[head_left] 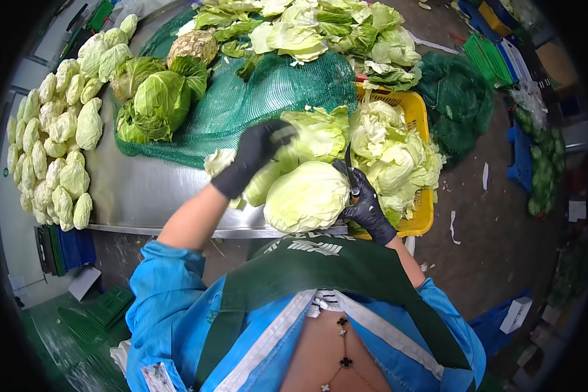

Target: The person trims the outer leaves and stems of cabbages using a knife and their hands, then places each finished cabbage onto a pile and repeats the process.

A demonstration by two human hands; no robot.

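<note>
A pale green cabbage (307, 196) rests at the front edge of the metal table, right against my apron. My right hand (367, 208), in a black glove, is closed around a knife (350, 171) on the cabbage's right side, blade pointing up and away. My left hand (258, 153), also gloved in black, hovers beyond the cabbage to its left; its fingers are smeared by motion beside a loose cabbage leaf (317, 134). Another pale cabbage (262, 183) lies under my left wrist, partly hidden.
A yellow crate (424, 215) heaped with leaves stands at the right. Trimmed cabbages (62, 130) are stacked at the left of the metal table (144, 189). Untrimmed cabbages (162, 104) lie on green netting (274, 85), with a leaf pile (320, 32) behind.
</note>
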